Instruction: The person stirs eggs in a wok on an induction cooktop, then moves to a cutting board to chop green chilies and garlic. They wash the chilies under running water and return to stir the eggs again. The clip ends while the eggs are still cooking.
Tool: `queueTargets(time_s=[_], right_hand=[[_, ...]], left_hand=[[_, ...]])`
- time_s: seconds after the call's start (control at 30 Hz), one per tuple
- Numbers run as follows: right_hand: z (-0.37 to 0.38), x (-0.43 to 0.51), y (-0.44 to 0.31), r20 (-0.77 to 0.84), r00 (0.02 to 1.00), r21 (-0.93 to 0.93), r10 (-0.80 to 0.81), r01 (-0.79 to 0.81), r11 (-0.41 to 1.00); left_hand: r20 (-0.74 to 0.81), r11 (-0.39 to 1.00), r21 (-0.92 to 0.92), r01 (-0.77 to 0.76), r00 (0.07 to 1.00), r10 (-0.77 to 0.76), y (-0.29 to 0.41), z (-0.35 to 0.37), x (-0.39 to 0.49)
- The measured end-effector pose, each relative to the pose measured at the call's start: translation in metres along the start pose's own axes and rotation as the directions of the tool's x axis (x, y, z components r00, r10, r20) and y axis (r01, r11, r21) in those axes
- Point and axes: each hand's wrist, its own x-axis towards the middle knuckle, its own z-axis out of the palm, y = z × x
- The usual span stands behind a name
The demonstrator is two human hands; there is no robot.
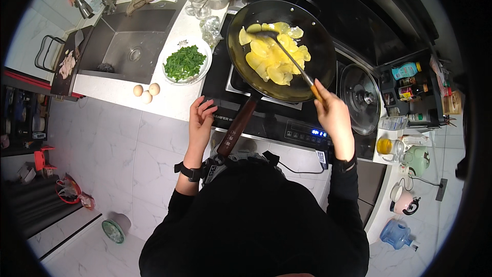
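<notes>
My right hand [333, 117] grips the wooden handle of a spatula [294, 61], whose dark head is among yellow slices [275, 55], possibly potato. These lie in a large black wok [242, 59] on the cooktop [219, 80]. The wok's brown wooden handle [238, 127] points toward my body. To the left of that handle, my left hand [200, 117] hovers near the cooktop's front edge, fingers apart and holding nothing. A white plate [208, 55] with chopped green leaves [184, 62] stands on the counter left of the wok.
Several eggs or egg-like items [146, 96] sit near the counter's front edge. Beyond them is a sink [125, 46] with a cutting board [69, 65] bearing pale sliced meat. A glass lid [359, 100] rests right of the wok, near bottles [407, 70]. A cable [296, 170] hangs before me.
</notes>
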Motion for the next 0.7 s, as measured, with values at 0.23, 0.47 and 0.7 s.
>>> queueTargets(time_s=[0.23, 0.47, 0.7], right_hand=[[-0.083, -0.062, 0.006, 0.119, 0.986, -0.052, 0.114, -0.109, 0.993], [-0.094, -0.049, -0.006, 0.134, 0.977, -0.284, 0.167, -0.124, 0.951], [-0.056, -0.012, 0.019, 0.045, 0.965, 0.111, 0.26, -0.264, 0.958]], left_hand=[[-0.023, 0.999, 0.035, 0.003, 1.0, -0.002, 0.0, -0.007, 0.001], [-0.065, 0.999, 0.044, 0.03, 0.998, -0.028, 0.003, -0.009, -0.002], [-0.024, 0.999, 0.042, -0.004, 1.0, 0.005, 0.002, -0.006, -0.002]])
